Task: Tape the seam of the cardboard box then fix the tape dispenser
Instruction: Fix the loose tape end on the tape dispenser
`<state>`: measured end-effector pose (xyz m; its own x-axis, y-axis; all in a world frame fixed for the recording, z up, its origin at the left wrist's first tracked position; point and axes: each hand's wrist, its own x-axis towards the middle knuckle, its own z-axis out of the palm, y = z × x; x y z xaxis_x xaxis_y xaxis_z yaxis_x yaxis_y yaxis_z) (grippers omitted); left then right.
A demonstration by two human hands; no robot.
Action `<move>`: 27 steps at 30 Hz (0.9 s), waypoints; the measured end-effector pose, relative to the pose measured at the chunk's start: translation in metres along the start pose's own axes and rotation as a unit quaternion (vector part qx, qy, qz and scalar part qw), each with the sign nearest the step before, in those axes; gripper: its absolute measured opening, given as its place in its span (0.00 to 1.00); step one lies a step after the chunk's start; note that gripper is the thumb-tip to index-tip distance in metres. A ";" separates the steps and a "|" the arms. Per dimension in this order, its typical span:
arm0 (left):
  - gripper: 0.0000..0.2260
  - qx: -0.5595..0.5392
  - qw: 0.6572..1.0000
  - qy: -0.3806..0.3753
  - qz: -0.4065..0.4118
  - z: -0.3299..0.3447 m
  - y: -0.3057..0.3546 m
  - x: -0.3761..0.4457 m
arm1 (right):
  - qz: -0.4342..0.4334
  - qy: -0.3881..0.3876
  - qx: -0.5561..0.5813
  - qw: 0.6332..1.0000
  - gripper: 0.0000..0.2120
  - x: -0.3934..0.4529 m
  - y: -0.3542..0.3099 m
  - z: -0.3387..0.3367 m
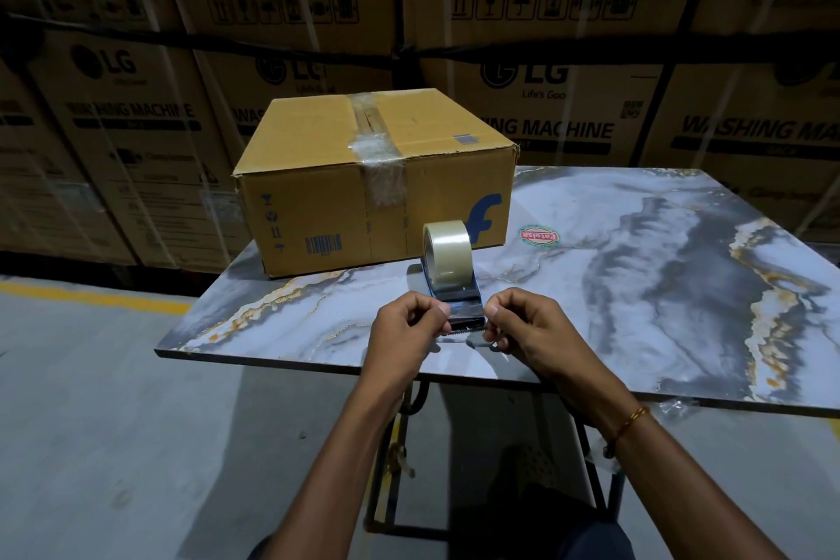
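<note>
Both hands at near edge of marble-pattern table (682,286), pinched on the front end of the tape dispenser (459,302). Left hand (402,327): thumb and forefinger closed on the left corner of the dispenser's front plate, other fingers curled. Right hand (522,325): same pinch on the right corner, thin gold-coloured band (629,421) on the wrist. Serrated cutter edge visible between the two pinches, just above table surface. Clear tape possibly stretched between fingertips, too transparent to confirm.

Dispenser resting on table, dark body, roll of clear tape (447,252) standing upright in it at the far end.

Right of roll, flat on table: round red-and-green sticker (538,236), upside down to camera, lettering looks like "Patelsa", not certain.

Just behind dispenser: cardboard box (363,177), on far-left part of table, left corner overhanging the edge. Top seam covered with clear tape, wrinkled, running over the front edge and partway down front face. Front face print: blue "f" logo at right, barcode lower left, column of handling symbols at left edge. Small grey label on top near right edge, unreadable.

Behind, well apart: wall of stacked cartons (591,114) strapped with white bands. Readable: "LG", "Life's Goo…", "WASHING MACHINE", rows of handling pictograms, QR code. Yellow line (91,296) on floor at left.
</note>
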<state>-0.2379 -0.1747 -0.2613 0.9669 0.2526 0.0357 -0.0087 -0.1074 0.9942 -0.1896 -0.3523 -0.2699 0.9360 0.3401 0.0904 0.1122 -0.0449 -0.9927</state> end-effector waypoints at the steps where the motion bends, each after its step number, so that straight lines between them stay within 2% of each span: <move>1: 0.07 -0.001 1.000 0.001 -0.003 0.001 0.000 0.000 | 0.000 0.008 0.006 1.000 0.09 0.001 0.000 0.001; 10: 0.08 -0.002 1.000 0.018 -0.019 0.004 0.000 -0.002 | -0.020 0.076 -0.012 0.997 0.06 0.003 0.003 0.006; 16: 0.08 -0.031 0.997 0.028 -0.059 0.004 0.003 0.002 | 0.004 0.064 0.000 0.998 0.02 0.002 0.004 0.003; 27: 0.08 -0.049 0.995 0.033 -0.078 0.004 0.005 0.002 | -0.001 0.105 0.052 0.993 0.06 -0.001 0.002 -0.003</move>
<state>-0.2348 -0.1787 -0.2568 0.9398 0.3210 -0.1171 0.1131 0.0312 0.9931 -0.1892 -0.3551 -0.2721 0.9859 0.1363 0.0969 0.0900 0.0560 -0.9944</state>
